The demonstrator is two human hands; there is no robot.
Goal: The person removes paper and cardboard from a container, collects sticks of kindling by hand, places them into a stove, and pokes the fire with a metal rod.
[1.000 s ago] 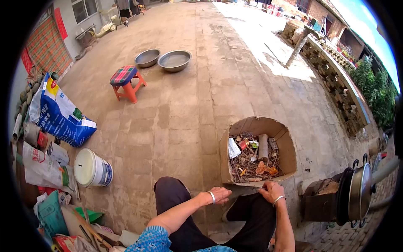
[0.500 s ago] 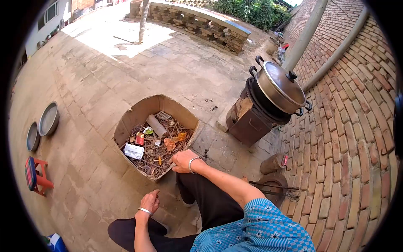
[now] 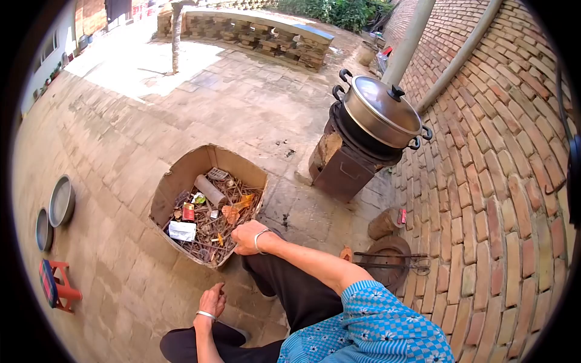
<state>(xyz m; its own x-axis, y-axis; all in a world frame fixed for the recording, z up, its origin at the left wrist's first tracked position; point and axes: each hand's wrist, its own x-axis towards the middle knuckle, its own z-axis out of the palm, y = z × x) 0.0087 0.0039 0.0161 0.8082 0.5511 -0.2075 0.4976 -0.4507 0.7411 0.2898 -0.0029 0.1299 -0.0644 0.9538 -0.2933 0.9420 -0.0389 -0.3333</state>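
An open cardboard box [image 3: 172, 190] stands on the paving, filled with dry twigs, a cardboard tube [image 3: 210, 191], a red packet [image 3: 188, 212], a white packet [image 3: 182, 231] and dry orange leaves. My right hand [image 3: 247, 238], with a bangle at its wrist, is closed at the box's near right rim, above my knee. Its fingertips are partly hidden, but they appear to grip the cardboard edge. Nearer to me, my left hand [image 3: 212, 300] hangs above my other knee, apart from the box. Its fingers are loosely bent and apart, with nothing in them.
A lidded steamer pot [image 3: 385, 115] sits on a metal stove [image 3: 342, 174] beyond the box. Tongs [image 3: 387, 260] lie across a round iron lid [image 3: 387, 275] beside the brick wall [image 3: 484, 199]. Metal basins [image 3: 62, 201] and a red stool [image 3: 63, 284] are at left.
The whole view has shifted, so the box and stove appear further left and lower. My right hand stays at the box's rim; my left hand has hardly moved.
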